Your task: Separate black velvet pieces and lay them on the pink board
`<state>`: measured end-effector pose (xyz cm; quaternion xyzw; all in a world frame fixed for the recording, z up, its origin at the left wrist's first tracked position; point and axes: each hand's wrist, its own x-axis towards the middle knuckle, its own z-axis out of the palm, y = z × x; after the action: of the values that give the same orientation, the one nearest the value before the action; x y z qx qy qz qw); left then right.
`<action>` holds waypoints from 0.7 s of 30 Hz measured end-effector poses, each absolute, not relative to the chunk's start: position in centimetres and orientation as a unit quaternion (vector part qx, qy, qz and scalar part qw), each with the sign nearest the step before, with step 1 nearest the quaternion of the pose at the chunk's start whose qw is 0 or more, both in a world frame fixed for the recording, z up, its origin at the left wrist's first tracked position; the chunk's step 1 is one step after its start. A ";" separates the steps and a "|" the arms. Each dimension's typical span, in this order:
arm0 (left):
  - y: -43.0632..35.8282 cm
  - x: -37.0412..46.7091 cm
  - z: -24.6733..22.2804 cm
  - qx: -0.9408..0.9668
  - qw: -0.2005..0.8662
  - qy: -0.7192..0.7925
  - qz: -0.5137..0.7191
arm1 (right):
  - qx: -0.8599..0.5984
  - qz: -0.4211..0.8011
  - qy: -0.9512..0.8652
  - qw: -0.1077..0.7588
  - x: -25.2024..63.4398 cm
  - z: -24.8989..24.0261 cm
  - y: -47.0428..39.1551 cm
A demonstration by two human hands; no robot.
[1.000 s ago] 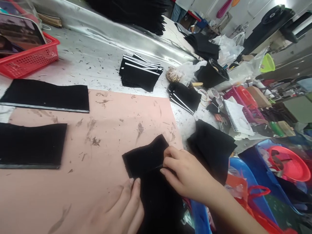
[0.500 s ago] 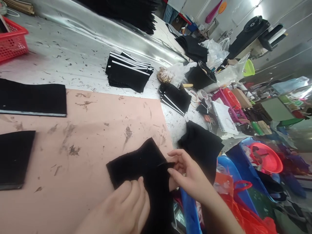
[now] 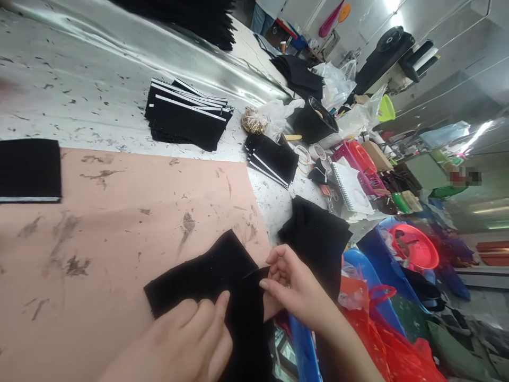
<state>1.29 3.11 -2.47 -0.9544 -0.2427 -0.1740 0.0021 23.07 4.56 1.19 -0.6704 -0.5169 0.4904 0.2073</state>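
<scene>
A black fabric piece [image 3: 199,273] lies on the pink board [image 3: 131,228] near its right front part. Over its right side hangs another dark fabric piece [image 3: 248,329], running down past the board's edge. My left hand [image 3: 199,334] rests on the fabric with its fingers curled together, and their tips are partly hidden. My right hand [image 3: 288,281] pinches the top right corner of the hanging piece between thumb and curled fingers. Just beyond my right hand is a pile of black fabric [image 3: 314,236].
Stacks of black pieces with white strips [image 3: 186,116] lie behind the board, beside smaller ones [image 3: 272,159]. At the right are a notebook [image 3: 350,188], blue bins [image 3: 369,281] and a red bag [image 3: 385,339]. Another black piece [image 3: 29,170] lies left.
The view has shifted, so the table items appear further left and the red basket has left the frame. Both hands keep nearly the same place on the fabric.
</scene>
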 end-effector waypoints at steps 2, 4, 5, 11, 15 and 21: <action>3.5 1.4 -2.2 -0.956 -0.021 -0.245 -0.159 | -0.675 0.493 -0.513 0.195 23.0 1.4 4.7; 4.1 1.6 -1.8 -0.961 -0.054 -0.234 -0.134 | -0.670 0.486 -0.527 0.191 22.8 1.7 4.5; 4.4 1.6 -1.5 -0.963 -0.068 -0.229 -0.123 | -0.666 0.476 -0.539 0.195 22.7 1.8 4.4; 6.0 1.9 -0.9 -0.949 -0.098 -0.253 -0.161 | -0.621 0.601 -0.438 0.247 22.5 2.5 3.2; 6.2 1.9 -1.1 -0.951 -0.111 -0.240 -0.157 | -0.655 0.567 -0.425 0.262 22.7 1.2 3.4; 6.2 1.7 -1.4 -0.953 -0.099 -0.228 -0.173 | -0.705 0.398 -0.498 0.309 22.4 -0.4 3.6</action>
<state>1.69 6.16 -1.43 -0.9529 -0.2284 -0.1733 -0.0990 22.35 3.57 -0.42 -0.7053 -0.4980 0.3984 0.3094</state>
